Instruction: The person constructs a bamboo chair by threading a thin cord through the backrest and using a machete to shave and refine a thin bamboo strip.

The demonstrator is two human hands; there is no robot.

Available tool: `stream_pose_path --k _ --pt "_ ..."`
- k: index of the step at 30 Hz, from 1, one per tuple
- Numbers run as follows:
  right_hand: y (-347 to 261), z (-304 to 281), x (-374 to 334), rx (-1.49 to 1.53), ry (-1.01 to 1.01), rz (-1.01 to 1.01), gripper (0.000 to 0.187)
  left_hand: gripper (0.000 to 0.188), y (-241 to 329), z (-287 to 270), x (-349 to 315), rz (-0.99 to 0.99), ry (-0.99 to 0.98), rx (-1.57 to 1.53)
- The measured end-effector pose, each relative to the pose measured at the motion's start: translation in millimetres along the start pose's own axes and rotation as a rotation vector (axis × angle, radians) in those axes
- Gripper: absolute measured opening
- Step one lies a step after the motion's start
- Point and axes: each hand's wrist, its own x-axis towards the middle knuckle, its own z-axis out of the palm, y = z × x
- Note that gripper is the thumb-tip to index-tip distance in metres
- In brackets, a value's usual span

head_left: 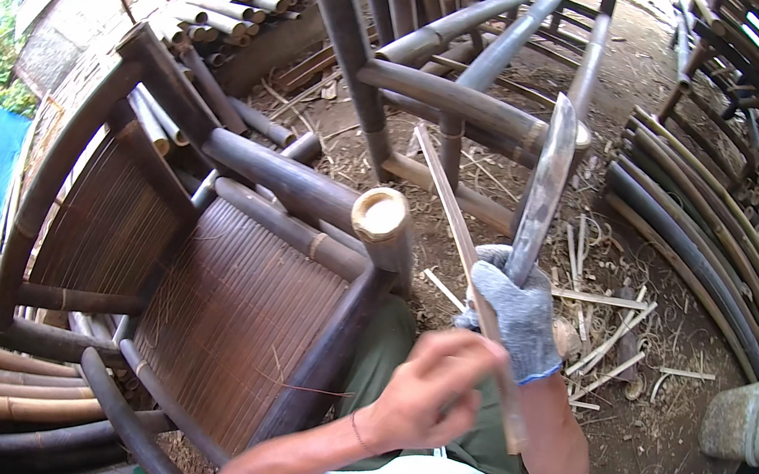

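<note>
My left hand (440, 385) is bare, its fingers curled against a long, thin bamboo strip (453, 194). The strip slants from upper left to lower right, crossing in front of my right hand (518, 314). That hand wears a grey knit glove and is closed round a broad-bladed knife (546, 190), whose dark blade points up and away. The knife's handle is hidden in the glove. Left of my hands stands a dark bamboo chair (246, 300) with a slatted seat. Its pale cut post end (381, 215) is close to the strip.
Another bamboo chair frame (460, 99) stands ahead, close to the knife tip. Pale offcuts (614, 345) and shavings litter the dirt floor. At right are a dirty white bucket (749, 416) and curved bamboo poles (691, 256). Cut poles (226, 12) are stacked at far left.
</note>
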Motion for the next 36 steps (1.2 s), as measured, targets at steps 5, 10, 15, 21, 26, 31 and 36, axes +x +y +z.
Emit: stream_pose_path --k 5,10,15,21,26,31,36 --pt "30 28 2 -0.38 0.14 -0.406 0.012 0.03 15 2 -7 -0.917 0.179 -0.85" --pt "17 28 -7 -0.164 0.041 -0.201 0.026 0.034 22 -20 -8 -0.819 0.411 -0.958" --pt "12 -8 -3 -0.929 -0.051 -0.576 0.035 0.048 14 -64 -44 -0.725 0.339 -1.4" --pt "3 2 -16 -1.211 -0.309 -0.655 0.041 0.051 16 -41 -51 -0.663 0.483 -1.483" --pt "8 3 -39 -1.387 -0.524 -0.738 0.054 0.05 11 -38 -46 -0.838 0.436 -1.245" --pt "3 -2 -22 -1.355 -0.349 -0.642 0.051 0.047 17 -26 -55 -0.85 0.411 -1.074" --pt "9 -5 -35 -1.28 -0.404 -0.699 0.054 0.051 20 -25 -60 -0.883 0.388 -1.074"
